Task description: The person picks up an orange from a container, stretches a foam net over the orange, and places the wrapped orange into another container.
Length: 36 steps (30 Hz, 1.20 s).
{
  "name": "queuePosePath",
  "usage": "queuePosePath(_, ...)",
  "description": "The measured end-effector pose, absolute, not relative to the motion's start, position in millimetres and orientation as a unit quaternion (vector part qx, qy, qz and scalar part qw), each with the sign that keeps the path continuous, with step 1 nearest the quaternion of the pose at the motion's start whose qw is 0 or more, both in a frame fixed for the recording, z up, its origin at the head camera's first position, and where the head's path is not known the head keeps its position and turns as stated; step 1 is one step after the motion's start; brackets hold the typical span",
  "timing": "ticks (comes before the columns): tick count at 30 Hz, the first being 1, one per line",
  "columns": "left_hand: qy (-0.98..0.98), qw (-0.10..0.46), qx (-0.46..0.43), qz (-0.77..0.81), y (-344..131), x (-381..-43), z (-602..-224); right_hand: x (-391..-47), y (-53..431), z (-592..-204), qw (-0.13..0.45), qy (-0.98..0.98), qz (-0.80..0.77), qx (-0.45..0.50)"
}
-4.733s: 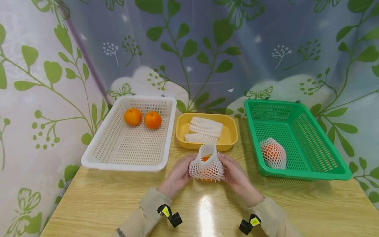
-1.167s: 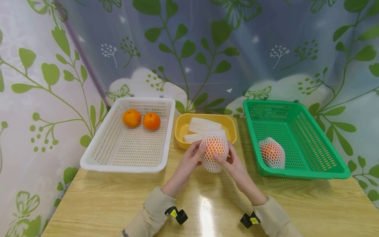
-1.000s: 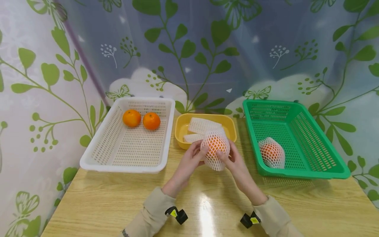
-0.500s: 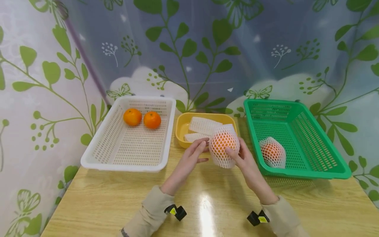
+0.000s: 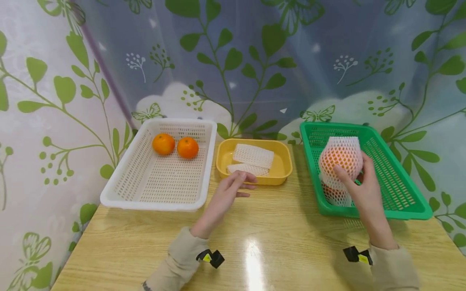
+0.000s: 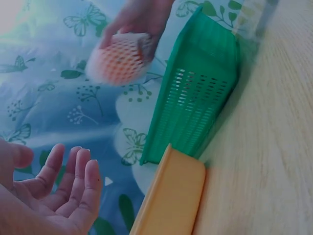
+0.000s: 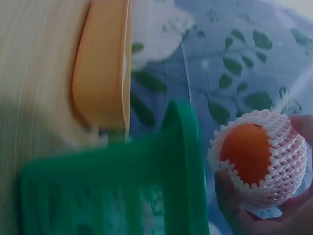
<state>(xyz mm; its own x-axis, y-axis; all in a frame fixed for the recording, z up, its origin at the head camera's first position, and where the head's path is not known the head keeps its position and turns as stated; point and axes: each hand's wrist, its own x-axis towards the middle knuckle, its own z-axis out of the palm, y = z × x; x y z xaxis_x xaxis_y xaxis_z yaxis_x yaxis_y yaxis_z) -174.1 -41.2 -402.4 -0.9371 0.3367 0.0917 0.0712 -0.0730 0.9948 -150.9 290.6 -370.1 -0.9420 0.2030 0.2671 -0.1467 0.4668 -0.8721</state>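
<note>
My right hand (image 5: pixel 365 190) grips an orange (image 5: pixel 340 161) wrapped in a white foam net sleeve, held above the green basket (image 5: pixel 418 202). In the right wrist view the bare orange skin (image 7: pixel 247 154) shows through the sleeve's open end. Below it in the basket lies another foam-netted orange (image 5: pixel 336 197), partly hidden by the held one. My left hand (image 5: pixel 225 198) holds nothing; its fingers are relaxed just in front of the yellow tray (image 5: pixel 280 178). Two flat white foam net sleeves (image 5: pixel 253 155) lie in that tray.
At the left stands a white basket (image 5: pixel 156 202) with two bare oranges, one (image 5: pixel 163 144) beside the other (image 5: pixel 187 148). A wooden table (image 5: pixel 276 242) bears all the containers. Behind them hangs a patterned curtain (image 5: pixel 255 81).
Both hands were working the foam sleeve over the orange in the middle. The left hand has let go and moved slightly left; the right has carried the netted orange rightward over the green basket.
</note>
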Motion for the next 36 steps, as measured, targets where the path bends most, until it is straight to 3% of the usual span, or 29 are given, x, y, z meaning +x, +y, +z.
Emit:
queuePosePath(4, 0.68, 0.08, 0.151, 0.713, -45.8, -174.4, -398.2, -152.5, 320.4, -366.8, 0.203, -0.888, 0.4, -0.097)
queuePosePath(7, 0.684, 0.07, 0.146, 0.712, -49.1, -174.5, -393.9, -154.9, 342.1, -368.3, 0.185, -0.921, 0.314, -0.138)
queuePosePath(15, 0.696, 0.056, 0.133, 0.704, -58.1, -175.0, -385.6, -156.0, 380.5, -386.6, 0.049, -0.974, 0.168, -0.141)
queuePosePath(25, 0.69, 0.036, 0.125, 0.712, -67.0, -179.2, -380.9, -162.0, 396.8, -390.4, -0.102, -0.984, 0.129, -0.064)
queuePosePath(36, 0.709, -0.002, 0.131, 0.693, -97.7, -182.0, -351.7, -166.7, 398.8, -388.4, -0.098, -0.986, 0.118, -0.06)
